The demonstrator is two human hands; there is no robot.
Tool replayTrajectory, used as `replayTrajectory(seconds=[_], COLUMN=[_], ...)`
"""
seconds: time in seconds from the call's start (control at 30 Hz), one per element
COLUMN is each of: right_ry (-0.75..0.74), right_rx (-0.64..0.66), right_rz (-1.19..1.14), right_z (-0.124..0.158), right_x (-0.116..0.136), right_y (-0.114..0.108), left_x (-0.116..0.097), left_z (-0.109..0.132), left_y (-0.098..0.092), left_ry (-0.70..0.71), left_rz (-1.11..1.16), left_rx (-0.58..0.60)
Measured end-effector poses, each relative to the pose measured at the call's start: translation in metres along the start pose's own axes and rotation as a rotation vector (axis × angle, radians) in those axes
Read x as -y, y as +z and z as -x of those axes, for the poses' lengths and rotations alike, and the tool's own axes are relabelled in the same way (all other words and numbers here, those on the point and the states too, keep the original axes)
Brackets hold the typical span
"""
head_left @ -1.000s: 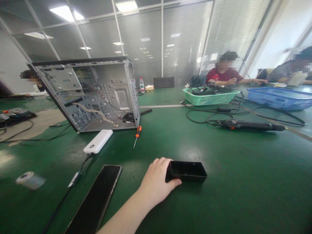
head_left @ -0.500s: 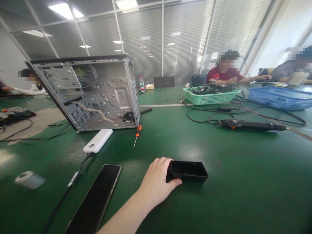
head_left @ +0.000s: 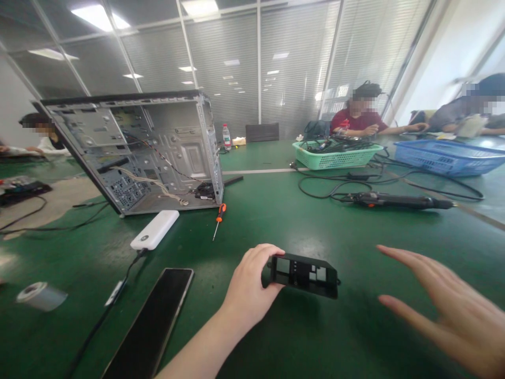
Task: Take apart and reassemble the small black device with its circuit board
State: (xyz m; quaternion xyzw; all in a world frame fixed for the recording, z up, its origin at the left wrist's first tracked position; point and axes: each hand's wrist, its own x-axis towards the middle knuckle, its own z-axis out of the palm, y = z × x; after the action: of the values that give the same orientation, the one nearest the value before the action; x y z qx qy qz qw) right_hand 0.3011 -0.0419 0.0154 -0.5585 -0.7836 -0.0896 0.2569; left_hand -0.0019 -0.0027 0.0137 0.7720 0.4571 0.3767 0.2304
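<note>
My left hand (head_left: 254, 284) grips the left end of a black plastic housing (head_left: 305, 275), thumb below and fingers over the top. The housing is tilted so that a face with several rectangular cutouts shows; it is held a little above the green table. To its right, apart from it, my right hand (head_left: 442, 305) holds nothing, with thumb and fingers spread. Beyond my left hand lies a screwdriver (head_left: 219, 218) with an orange and black handle. A smartphone (head_left: 153, 321) lies to the left of my left forearm.
An open computer case (head_left: 173, 152) stands at the back left. Before it lies a white power bank (head_left: 155, 230) with a cable. A clear tape roll (head_left: 41, 296), an electric screwdriver (head_left: 402, 201), a green basket (head_left: 337, 157) and a blue basket (head_left: 450, 158) are around. Other people sit beyond.
My left hand has lifted and turned the black housing, so its cutout face now shows instead of its hollow inside. My right hand has come into view from the right, open.
</note>
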Motion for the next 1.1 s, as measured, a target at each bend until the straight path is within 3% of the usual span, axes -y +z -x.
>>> replayTrajectory(seconds=[0.1,0.2,0.33,0.47,0.57,0.7,0.77,0.87,1.0,1.1], right_ry=[-0.235,-0.255,-0.112,-0.014,0.085,0.169,0.218,0.339,0.494,0.616], right_rx=[0.053,0.053,0.049,0.127,0.169,0.095,0.071,0.137,0.257,0.277], right_rz=[-0.090,-0.211,-0.364,-0.514,-0.608,-0.800,-0.918,-1.078,-1.168,-1.199], right_z=[-0.023,-0.042,-0.046,-0.039,-0.035,-0.036,-0.038,-0.041,-0.043,-0.043], right_x=[0.049,0.079,0.080,0.071,0.071,0.076,0.077,0.076,0.074,0.077], right_y=[0.018,0.030,0.038,0.045,0.047,0.045,0.042,0.039,0.035,0.035], left_x=[-0.001,-0.001,-0.001,-0.001,0.000,0.003,0.003,0.002,-0.002,-0.002], left_z=[0.000,0.000,0.002,0.003,0.003,0.003,0.003,0.003,0.001,0.001], left_y=[-0.002,-0.003,-0.003,-0.002,-0.002,-0.002,-0.002,-0.004,-0.007,-0.006], left_ry=[0.075,0.136,0.188,0.216,0.159,0.010,-0.086,-0.210,-0.182,-0.190], left_rz=[-0.032,-0.047,-0.026,-0.022,0.008,0.080,0.113,0.160,0.169,0.246], left_rx=[-0.044,-0.105,-0.194,-0.212,-0.228,-0.226,-0.202,-0.096,0.095,0.161])
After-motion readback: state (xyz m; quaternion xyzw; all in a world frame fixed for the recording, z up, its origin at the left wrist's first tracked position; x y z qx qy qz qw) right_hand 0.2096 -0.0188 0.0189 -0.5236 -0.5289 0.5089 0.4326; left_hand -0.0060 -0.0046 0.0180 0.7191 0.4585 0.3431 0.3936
